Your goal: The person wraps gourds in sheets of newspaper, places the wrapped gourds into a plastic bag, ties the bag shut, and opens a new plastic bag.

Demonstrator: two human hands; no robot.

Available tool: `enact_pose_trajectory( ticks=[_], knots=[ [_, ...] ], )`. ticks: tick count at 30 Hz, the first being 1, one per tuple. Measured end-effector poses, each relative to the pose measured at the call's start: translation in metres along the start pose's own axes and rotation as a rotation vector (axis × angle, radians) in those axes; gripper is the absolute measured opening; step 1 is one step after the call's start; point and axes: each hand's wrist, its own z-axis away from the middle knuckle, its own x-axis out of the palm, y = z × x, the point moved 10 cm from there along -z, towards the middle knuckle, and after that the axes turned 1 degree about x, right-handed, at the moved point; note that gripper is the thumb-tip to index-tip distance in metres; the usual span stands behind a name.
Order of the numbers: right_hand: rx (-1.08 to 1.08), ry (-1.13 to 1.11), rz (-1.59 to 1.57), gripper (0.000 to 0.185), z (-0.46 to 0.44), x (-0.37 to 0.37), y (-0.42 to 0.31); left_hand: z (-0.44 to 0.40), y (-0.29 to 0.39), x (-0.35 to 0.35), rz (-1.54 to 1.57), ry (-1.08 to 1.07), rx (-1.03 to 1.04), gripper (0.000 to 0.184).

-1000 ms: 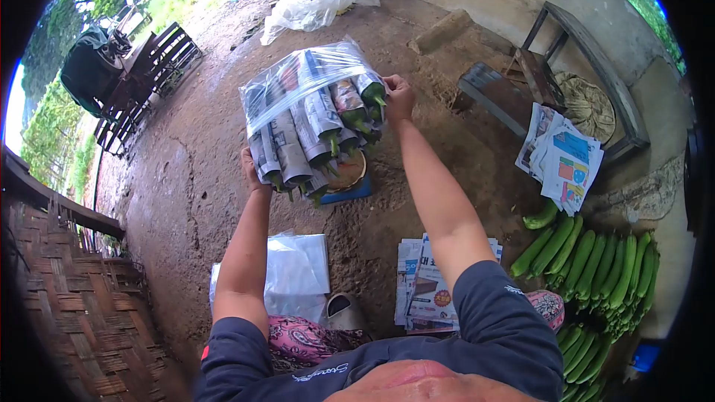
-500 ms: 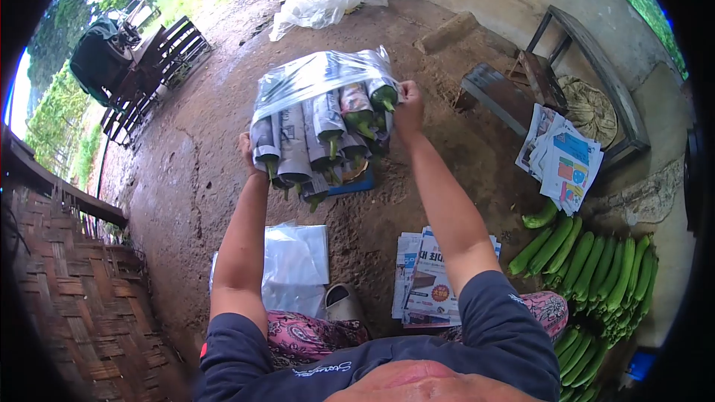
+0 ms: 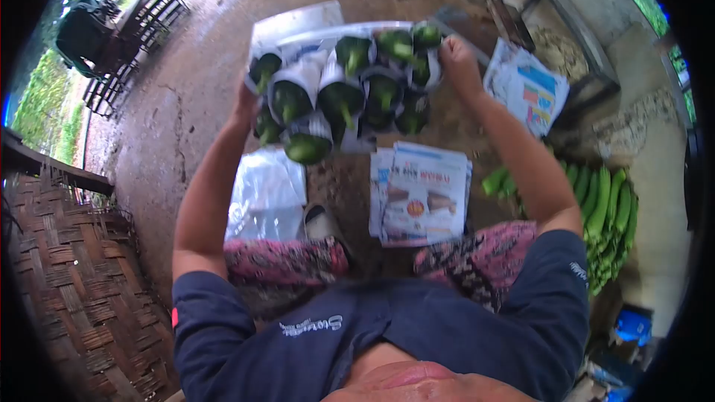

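Navy shirt point(image 3: 462, 320), pink patterned trousers point(image 3: 287, 260)

Daylight was reflected by the brown earthen floor point(image 3: 167, 78) beside the bare left hand point(image 3: 242, 106), which was softly blurred.

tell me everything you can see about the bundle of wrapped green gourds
The bundle packs green gourds in uneven rows, several in pale, newspaper-like sleeves, their stem ends facing the person. Clear plastic shows along its top. The left hand and right hand hold it up by opposite sides, in front of the body; its far end is hidden.
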Motion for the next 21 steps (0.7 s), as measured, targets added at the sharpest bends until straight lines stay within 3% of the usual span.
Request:
enact_pose_trajectory(
  ticks=[3, 5, 7, 8, 10, 12, 13, 16, 19, 21],
  knots=[
    [0.198, -0.097, 0.007, 0.033, 0.041, -0.037, 0.022, 0.071, 0.007, 0.091, 0.097, -0.118, -0.307, 0.029],
    [0.179, -0.084, 0.106, 0.031, 0.079, -0.062, 0.037, 0.083, -0.030, 0.094, -0.121, -0.456, -0.311, 0.044],
    [0.184, -0.095, 0.187, 0.029, 0.110, -0.081, 0.057, 0.123, -0.046, 0.122, -0.480, -0.405, -0.247, 0.044],
    [0.216, -0.121, 0.216, 0.028, 0.131, -0.085, 0.074, 0.144, -0.063, 0.125, -0.539, -0.369, -0.294, 0.030],
    [0.363, -0.211, 0.205, 0.025, 0.177, -0.081, 0.116, 0.189, -0.110, 0.115, -0.821, -0.394, -0.467, 0.020],
    [0.353, -0.307, 0.355, 0.020, 0.216, -0.076, 0.130, 0.235, -0.137, 0.121, -0.875, -0.333, -0.736, 0.020],
    [0.317, -0.336, 0.416, 0.019, 0.237, -0.071, 0.146, 0.254, -0.147, 0.130, -0.697, -0.200, -0.865, 0.020],
    [0.430, -0.399, 0.454, 0.018, 0.284, -0.070, 0.168, 0.274, -0.198, 0.118, -0.893, -0.463, -0.954, 0.024],
    [0.392, -0.546, 0.479, 0.020, 0.291, -0.075, 0.133, 0.285, -0.181, 0.118, -0.941, -0.307, -0.968, 0.029],
    [0.334, -0.663, 0.587, 0.016, 0.294, -0.076, 0.122, 0.286, -0.171, 0.130, -1.036, -0.389, -0.977, 0.035]
  ],
)
